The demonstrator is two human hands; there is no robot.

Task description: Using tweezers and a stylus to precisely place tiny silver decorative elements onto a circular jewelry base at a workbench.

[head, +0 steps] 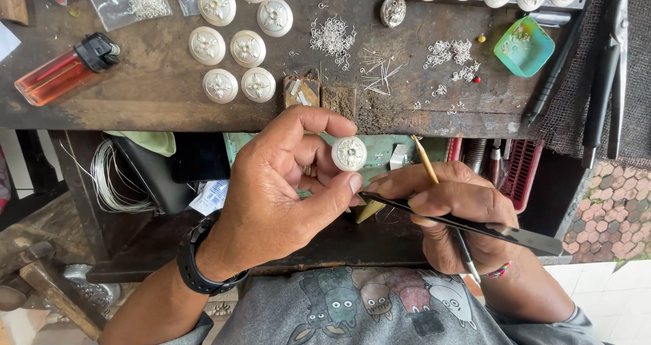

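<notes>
My left hand [285, 189] pinches a small round white disc [349, 153] with a silver flower ornament between thumb and fingertips, just below the bench edge. My right hand [454, 213] grips black tweezers [468, 224] whose tip points left toward my left thumb, and also a thin yellow-handled stick [426, 160] that rises between the fingers. A black watch [196, 260] sits on my left wrist.
On the dark wooden bench [156, 87] lie several more white ornamented discs [234, 47], piles of tiny silver rings and wires [332, 38], an orange lighter [61, 70], a teal dish [523, 47], plastic bags, and black pliers [603, 80] at right. A wire coil [108, 175] hangs lower left; a hammer [41, 277].
</notes>
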